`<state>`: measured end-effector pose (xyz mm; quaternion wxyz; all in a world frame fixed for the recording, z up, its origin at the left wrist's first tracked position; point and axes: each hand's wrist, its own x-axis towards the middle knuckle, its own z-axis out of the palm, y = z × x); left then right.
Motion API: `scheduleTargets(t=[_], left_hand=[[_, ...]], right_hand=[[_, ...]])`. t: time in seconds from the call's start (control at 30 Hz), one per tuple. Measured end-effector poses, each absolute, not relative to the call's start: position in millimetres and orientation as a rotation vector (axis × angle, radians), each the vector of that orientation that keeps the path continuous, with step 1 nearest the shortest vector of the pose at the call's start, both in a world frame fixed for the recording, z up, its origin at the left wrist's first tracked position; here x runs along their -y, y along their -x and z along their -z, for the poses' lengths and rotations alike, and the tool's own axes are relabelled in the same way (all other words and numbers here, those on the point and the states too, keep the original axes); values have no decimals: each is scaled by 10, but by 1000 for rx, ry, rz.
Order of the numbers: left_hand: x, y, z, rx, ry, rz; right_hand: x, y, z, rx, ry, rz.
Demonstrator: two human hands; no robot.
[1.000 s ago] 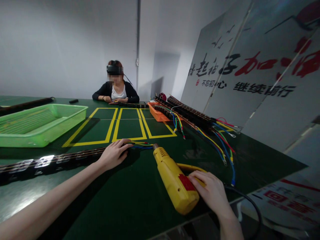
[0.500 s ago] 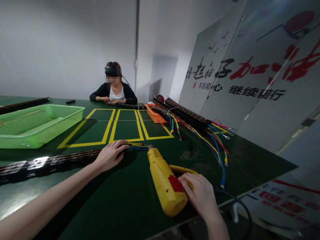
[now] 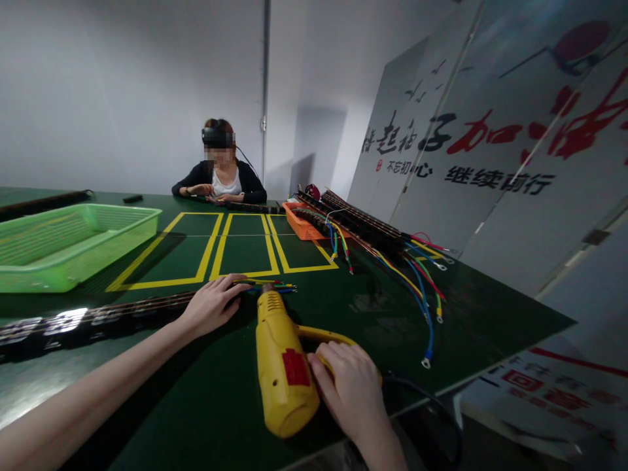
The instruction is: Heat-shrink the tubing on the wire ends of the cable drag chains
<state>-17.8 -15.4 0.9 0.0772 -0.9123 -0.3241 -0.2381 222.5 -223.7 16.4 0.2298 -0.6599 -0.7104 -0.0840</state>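
My right hand (image 3: 350, 376) is wrapped around the handle of a yellow heat gun (image 3: 282, 373) with a red patch on its side. The gun's metal nozzle points away from me, over the coloured wires (image 3: 285, 286) at the end of a black-wrapped wire harness (image 3: 118, 319). This harness lies along the table from the left edge. My left hand (image 3: 213, 304) is closed over it where the yellow, green and blue wires come out. Ring terminals show at the wire tips, just right of the nozzle. My left fingers partly hide the wires.
On the green table (image 3: 206, 399), a light green basket (image 3: 112, 245) stands at left and an orange basket (image 3: 311, 230) at the back. More harnesses (image 3: 363, 222) with loose terminal ends lie at right. A person (image 3: 226, 176) sits opposite, both hands on the table.
My right hand has moved the heat gun to the left, so its nozzle now overlaps the wires instead of sitting at their tips. My left hand has hardly moved.
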Motion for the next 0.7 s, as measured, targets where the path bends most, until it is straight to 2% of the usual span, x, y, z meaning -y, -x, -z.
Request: scheduleTargets(t=[0.27, 0.7], left_hand=[[144, 175, 1, 983, 2726, 693], [155, 179, -14, 961, 2726, 686]], right_hand=[[2258, -1950, -106, 1917, 1802, 242], [2241, -2175, -154, 1933, 1743, 124]])
